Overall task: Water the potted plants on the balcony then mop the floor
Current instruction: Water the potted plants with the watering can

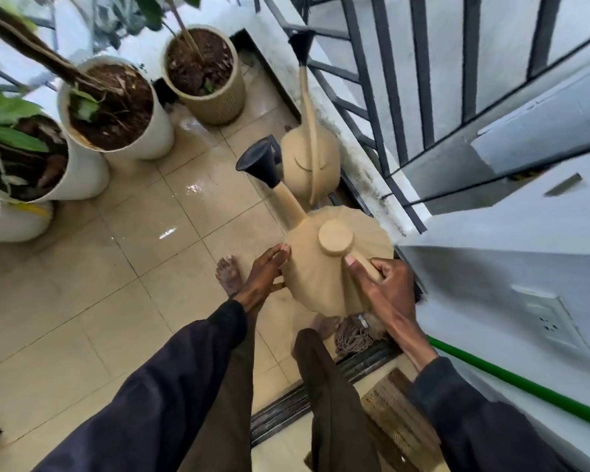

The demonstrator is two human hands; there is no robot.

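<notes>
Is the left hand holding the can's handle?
No, the left hand rests against the side of the watering can; the right hand grips the handle.

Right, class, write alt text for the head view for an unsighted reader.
A person holds a beige watering can, right hand gripping its handle, left hand against its side. A second can stands by the railing; potted plants stand on wet tiles.

One wide-angle head camera looks steeply down from standing height at the tiled floor (92,301)
</notes>
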